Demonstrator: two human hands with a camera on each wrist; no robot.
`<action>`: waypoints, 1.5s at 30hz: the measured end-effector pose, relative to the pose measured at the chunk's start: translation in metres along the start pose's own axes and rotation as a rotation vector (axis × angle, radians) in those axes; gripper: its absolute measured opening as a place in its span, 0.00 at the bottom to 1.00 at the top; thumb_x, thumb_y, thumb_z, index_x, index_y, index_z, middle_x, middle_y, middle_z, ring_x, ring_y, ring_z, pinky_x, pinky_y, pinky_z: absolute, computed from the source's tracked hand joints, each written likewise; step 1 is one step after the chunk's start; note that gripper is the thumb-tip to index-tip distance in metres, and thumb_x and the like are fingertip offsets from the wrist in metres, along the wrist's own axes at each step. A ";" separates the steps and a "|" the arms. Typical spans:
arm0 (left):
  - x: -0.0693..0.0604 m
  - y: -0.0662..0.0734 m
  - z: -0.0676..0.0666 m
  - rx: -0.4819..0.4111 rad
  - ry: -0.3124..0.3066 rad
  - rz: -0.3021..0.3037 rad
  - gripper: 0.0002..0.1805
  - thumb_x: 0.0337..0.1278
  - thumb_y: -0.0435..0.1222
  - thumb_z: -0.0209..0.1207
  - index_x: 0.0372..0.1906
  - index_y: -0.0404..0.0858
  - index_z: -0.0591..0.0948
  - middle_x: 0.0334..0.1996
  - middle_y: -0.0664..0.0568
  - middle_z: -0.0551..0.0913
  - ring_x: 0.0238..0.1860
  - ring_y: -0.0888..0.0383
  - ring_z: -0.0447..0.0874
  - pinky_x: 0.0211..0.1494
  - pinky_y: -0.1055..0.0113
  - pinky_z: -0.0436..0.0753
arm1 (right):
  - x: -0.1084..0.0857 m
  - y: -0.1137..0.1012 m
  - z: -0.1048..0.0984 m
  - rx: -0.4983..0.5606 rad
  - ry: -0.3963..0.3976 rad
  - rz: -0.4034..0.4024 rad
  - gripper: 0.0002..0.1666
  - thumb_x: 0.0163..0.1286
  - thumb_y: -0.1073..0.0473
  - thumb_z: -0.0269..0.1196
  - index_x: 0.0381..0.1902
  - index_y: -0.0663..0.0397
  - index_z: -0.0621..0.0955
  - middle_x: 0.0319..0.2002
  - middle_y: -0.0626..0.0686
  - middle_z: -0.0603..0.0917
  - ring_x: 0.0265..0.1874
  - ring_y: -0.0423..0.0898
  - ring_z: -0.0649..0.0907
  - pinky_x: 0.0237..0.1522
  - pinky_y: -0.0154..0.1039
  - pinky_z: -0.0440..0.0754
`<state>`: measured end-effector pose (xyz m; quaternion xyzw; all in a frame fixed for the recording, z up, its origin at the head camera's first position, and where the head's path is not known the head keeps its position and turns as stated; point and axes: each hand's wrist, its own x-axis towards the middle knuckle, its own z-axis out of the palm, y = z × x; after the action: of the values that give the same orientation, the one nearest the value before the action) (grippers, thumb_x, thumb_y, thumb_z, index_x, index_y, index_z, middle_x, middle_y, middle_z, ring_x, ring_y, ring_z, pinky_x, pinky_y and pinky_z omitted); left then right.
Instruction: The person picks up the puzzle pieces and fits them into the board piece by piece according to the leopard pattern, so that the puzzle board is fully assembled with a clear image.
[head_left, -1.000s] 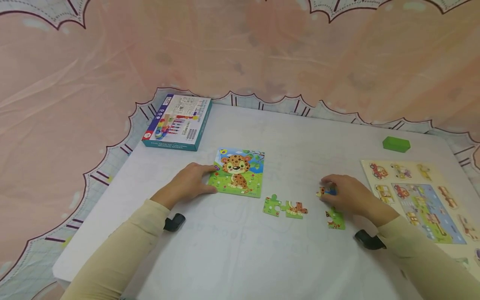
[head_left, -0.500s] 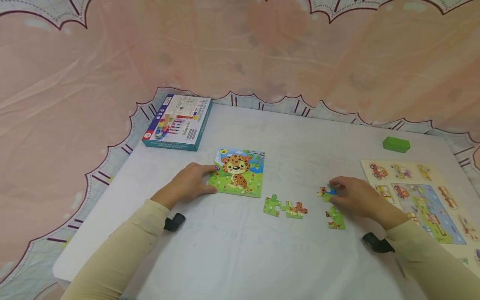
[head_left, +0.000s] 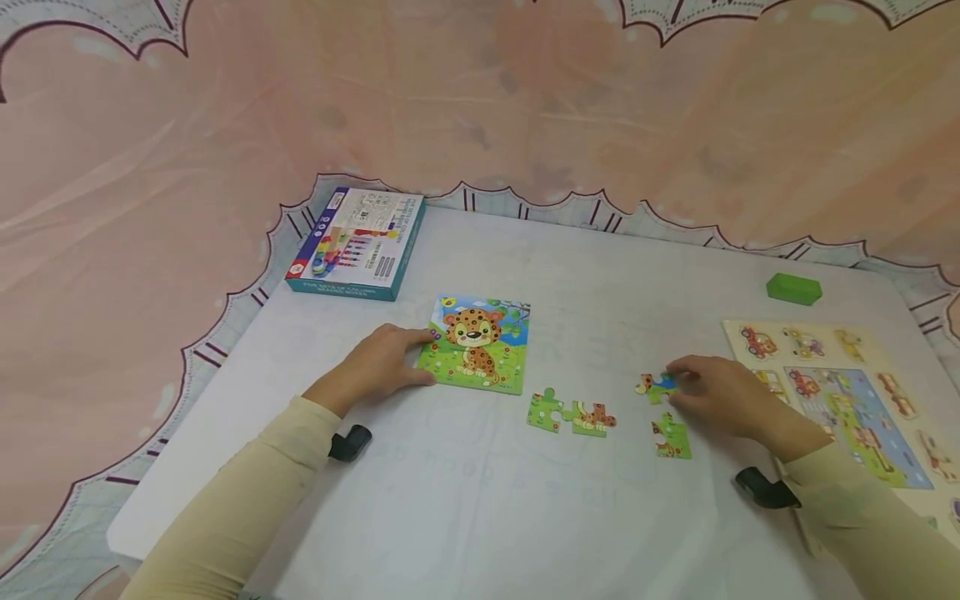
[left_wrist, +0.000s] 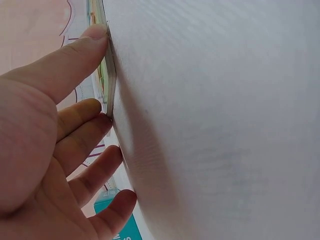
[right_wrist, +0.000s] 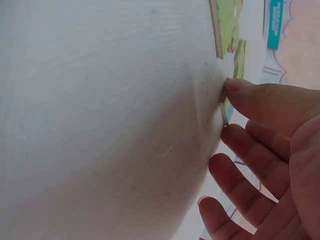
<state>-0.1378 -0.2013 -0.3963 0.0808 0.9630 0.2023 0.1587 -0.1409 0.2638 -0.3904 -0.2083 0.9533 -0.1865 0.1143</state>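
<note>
A leopard picture board (head_left: 480, 346) lies flat on the table. At its left edge, my left hand (head_left: 378, 367) rests with thumb and index fingertip touching it, fingers spread in the left wrist view. My right hand (head_left: 731, 404) holds the right part of a blue and green puzzle piece (head_left: 654, 388) between thumb and index finger, the piece flat on the table. In the right wrist view the thumb (right_wrist: 240, 86) touches its edge. Just below it lies a green puzzle piece (head_left: 672, 436). Two joined puzzle pieces (head_left: 588, 418) with green ground and spotted paws lie between board and right hand.
A teal-edged box (head_left: 360, 242) lies at the back left. A green block (head_left: 793, 288) stands at the back right. Under the right forearm reaches a large cream picture board (head_left: 862, 425) with animals and vehicles. Dark wrist cameras (head_left: 767, 488) hang below the wrists.
My right hand has drawn back a little to the right, uncovering more of the blue and green piece, which sits slightly lower, close to the green piece. The left hand keeps its place.
</note>
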 end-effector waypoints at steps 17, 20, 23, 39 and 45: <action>0.000 -0.001 -0.001 -0.016 -0.004 0.001 0.40 0.55 0.48 0.71 0.72 0.41 0.72 0.66 0.42 0.74 0.67 0.43 0.67 0.71 0.46 0.66 | 0.011 -0.005 0.000 -0.015 -0.002 -0.013 0.23 0.68 0.58 0.66 0.58 0.65 0.80 0.53 0.63 0.83 0.53 0.64 0.80 0.55 0.63 0.76; -0.001 0.000 -0.001 -0.016 -0.005 0.000 0.40 0.55 0.48 0.72 0.72 0.41 0.72 0.66 0.42 0.74 0.67 0.43 0.67 0.71 0.46 0.66 | 0.014 -0.007 0.001 -0.009 -0.007 -0.014 0.24 0.68 0.58 0.66 0.59 0.64 0.79 0.55 0.64 0.82 0.55 0.64 0.79 0.57 0.64 0.75; -0.001 0.000 -0.001 -0.015 -0.006 0.000 0.40 0.55 0.48 0.72 0.72 0.41 0.72 0.66 0.42 0.74 0.67 0.43 0.67 0.71 0.46 0.66 | 0.018 -0.008 0.001 -0.007 -0.007 -0.022 0.24 0.69 0.58 0.66 0.59 0.64 0.79 0.54 0.64 0.82 0.55 0.64 0.79 0.57 0.64 0.75; -0.001 -0.001 -0.001 -0.014 0.000 0.005 0.40 0.55 0.48 0.72 0.72 0.42 0.73 0.66 0.42 0.74 0.67 0.42 0.67 0.70 0.45 0.66 | 0.047 -0.030 0.007 -0.052 0.001 -0.066 0.21 0.67 0.58 0.67 0.54 0.65 0.81 0.50 0.61 0.85 0.52 0.62 0.81 0.56 0.61 0.76; -0.001 0.000 -0.001 -0.021 0.001 -0.001 0.40 0.55 0.48 0.72 0.71 0.42 0.73 0.66 0.41 0.73 0.67 0.42 0.66 0.71 0.44 0.66 | 0.059 -0.042 0.011 -0.084 0.000 -0.088 0.21 0.66 0.57 0.68 0.53 0.64 0.82 0.49 0.60 0.85 0.50 0.60 0.82 0.55 0.59 0.78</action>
<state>-0.1369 -0.2019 -0.3952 0.0787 0.9610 0.2121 0.1591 -0.1749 0.1985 -0.3918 -0.2545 0.9502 -0.1513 0.0971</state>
